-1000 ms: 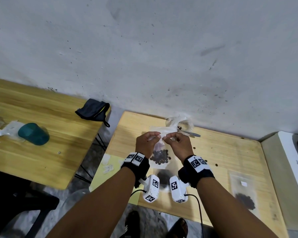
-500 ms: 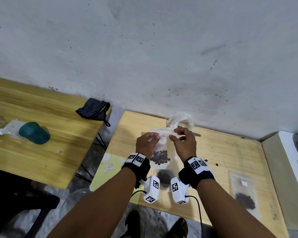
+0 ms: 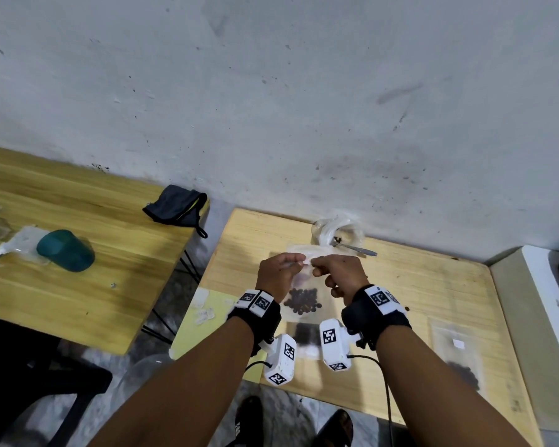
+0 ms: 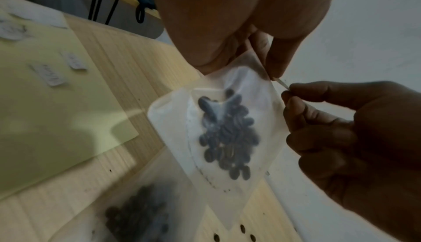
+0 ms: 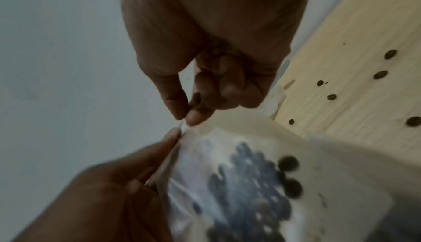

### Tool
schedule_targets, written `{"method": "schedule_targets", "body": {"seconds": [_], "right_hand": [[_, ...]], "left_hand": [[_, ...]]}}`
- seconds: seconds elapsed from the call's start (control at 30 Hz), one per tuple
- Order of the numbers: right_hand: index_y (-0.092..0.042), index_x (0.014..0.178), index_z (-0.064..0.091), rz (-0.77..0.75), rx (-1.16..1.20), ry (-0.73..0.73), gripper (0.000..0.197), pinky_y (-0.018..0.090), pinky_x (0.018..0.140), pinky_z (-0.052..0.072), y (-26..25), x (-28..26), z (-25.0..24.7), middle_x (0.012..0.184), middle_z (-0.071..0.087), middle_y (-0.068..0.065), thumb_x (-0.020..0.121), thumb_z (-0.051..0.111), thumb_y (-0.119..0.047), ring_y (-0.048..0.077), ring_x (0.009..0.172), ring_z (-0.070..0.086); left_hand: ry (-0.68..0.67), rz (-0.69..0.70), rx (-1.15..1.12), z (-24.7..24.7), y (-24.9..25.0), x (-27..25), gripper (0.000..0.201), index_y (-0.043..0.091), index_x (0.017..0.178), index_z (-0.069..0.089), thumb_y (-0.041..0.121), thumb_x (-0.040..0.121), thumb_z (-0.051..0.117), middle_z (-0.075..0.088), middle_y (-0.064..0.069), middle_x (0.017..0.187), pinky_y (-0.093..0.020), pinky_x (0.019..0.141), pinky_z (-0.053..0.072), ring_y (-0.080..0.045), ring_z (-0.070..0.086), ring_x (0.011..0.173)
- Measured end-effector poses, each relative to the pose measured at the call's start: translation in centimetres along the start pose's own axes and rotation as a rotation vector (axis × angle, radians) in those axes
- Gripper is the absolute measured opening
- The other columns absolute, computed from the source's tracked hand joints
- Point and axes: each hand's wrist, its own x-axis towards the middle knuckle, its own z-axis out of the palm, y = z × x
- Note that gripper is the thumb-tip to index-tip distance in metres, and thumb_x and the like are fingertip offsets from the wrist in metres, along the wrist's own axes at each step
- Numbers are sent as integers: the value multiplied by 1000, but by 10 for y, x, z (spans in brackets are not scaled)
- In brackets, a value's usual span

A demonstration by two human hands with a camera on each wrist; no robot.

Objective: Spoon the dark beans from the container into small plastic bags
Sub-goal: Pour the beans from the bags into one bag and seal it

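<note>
Sealing step, by the look of it. Left hand (image 3: 276, 275) pinching the top edge of the small plastic bag (image 4: 230, 130), fingers (image 4: 276, 60) clamped on the left part of the strip. Bag hanging above the counter (image 3: 417, 285), dark beans (image 3: 304, 304) pooled at its bottom. Right hand (image 3: 338, 274) pinching the same edge just beside, thumb and forefinger tight. Spoon (image 3: 357, 249) lying idle near the wall. Next, probably: pressing along the strip until closed, without tilting the beans out.
</note>
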Motion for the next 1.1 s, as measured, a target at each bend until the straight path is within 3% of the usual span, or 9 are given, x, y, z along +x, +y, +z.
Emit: {"method": "schedule_targets", "body": {"seconds": [0.13,0.3,0.47,0.7,0.9,1.0,1.1], "right_hand": [[-13,79,78,-146,-43,111,12,19,47,36,11,-3,3,62,66,-4,80,78,-25,7,46,48],[-15,70,77,-237,-57,192,10,28,72,55,21,-1,11,68,73,-3,74,83,-23,13,67,68],[-17,67,73,-244,-150,231,13,29,75,55,21,0,11,72,73,-6,70,85,-21,12,73,69],[-20,67,75,-238,-226,189,17,28,72,56,23,-1,6,70,74,-7,64,89,-28,13,72,71],[-21,66,73,-248,-263,211,22,32,71,56,24,-1,8,68,73,-6,63,90,-34,15,68,69],[-22,75,66,-278,-244,257,29,30,66,48,26,-1,7,74,64,-4,64,89,-35,14,69,59],[-20,84,55,-271,-173,323,42,28,72,42,30,1,6,86,56,-7,64,88,-37,13,80,55]], "left_hand": [[22,-82,-129,0,2,0,14,13,94,73,7,83,66,73,-3,93,-24,73,50,-12,64,81],[26,-56,-95,1,-2,0,19,15,94,73,6,78,73,74,-1,95,-18,73,51,-10,69,87],[58,-39,-43,3,-6,1,21,24,83,73,4,77,73,74,-1,94,-22,77,52,-14,69,89],[57,-60,-94,3,-3,-2,17,14,92,74,8,76,74,74,0,92,-16,72,49,-8,68,84],[57,-26,-15,3,-4,0,16,21,87,74,9,76,75,73,2,95,-17,75,49,-8,67,87],[71,-11,-2,2,-4,0,17,22,85,73,8,77,74,73,2,95,-17,76,50,-9,67,87],[61,0,21,2,-4,1,18,25,84,73,9,77,74,73,3,95,-21,81,51,-9,67,91]]}}
